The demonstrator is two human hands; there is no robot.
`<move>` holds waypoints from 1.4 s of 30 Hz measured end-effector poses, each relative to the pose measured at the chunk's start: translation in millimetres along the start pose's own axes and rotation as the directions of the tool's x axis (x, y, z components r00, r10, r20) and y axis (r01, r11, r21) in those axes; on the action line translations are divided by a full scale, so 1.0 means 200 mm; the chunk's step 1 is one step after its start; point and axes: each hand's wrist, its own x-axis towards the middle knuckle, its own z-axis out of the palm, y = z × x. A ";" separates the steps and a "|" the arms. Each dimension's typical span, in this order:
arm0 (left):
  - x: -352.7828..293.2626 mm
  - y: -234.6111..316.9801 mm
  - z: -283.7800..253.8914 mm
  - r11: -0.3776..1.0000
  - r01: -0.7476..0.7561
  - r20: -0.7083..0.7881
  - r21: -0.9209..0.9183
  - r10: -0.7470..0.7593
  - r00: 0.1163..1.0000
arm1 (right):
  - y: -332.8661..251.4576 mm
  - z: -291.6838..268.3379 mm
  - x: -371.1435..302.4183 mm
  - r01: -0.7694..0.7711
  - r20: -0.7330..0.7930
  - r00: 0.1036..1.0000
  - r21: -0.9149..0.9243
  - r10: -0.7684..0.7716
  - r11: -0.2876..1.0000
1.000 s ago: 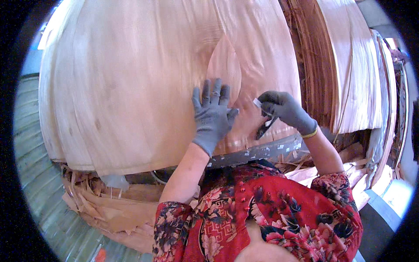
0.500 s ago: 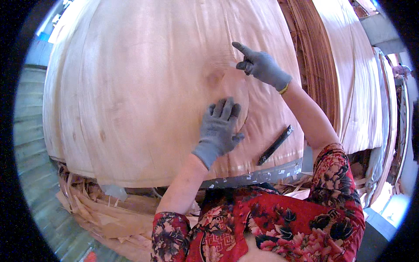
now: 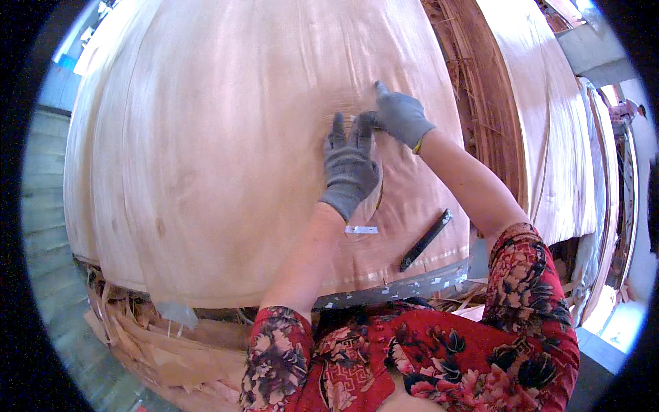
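Observation:
Both hands wear grey gloves over a broad, pale wood veneer sheet [image 3: 226, 137]. My left hand [image 3: 349, 165] lies palm down on it, fingers apart and pointing away from me. Just right of its fingertips is my right hand [image 3: 405, 118]. Its index finger is stretched forward while the other fingers curl toward the left fingertips; whatever they may pinch is hidden. A curved split edge [image 3: 379, 196] in the veneer runs beside my left hand. Near my left wrist lies a small whitish strip [image 3: 362, 230]. A dark, narrow bar [image 3: 425, 240] rests on the sheet nearer to me, at the right.
To the right stand a stack of reddish-brown veneer edges [image 3: 491, 89] and another pale sheet [image 3: 549, 130]. Torn veneer scraps [image 3: 165, 343] lie below the near edge at the left. A grey, speckled edge [image 3: 412, 283] runs along the front.
My left hand has slid forward over the veneer. My right hand has come down and left, close to the left fingertips. The whitish strip near my left wrist now shows.

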 end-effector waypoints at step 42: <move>0.01 -0.13 0.05 0.983 -0.183 0.143 0.007 0.180 0.973 | 0.02 0.00 -0.60 -0.085 0.129 0.989 0.080 0.074 0.993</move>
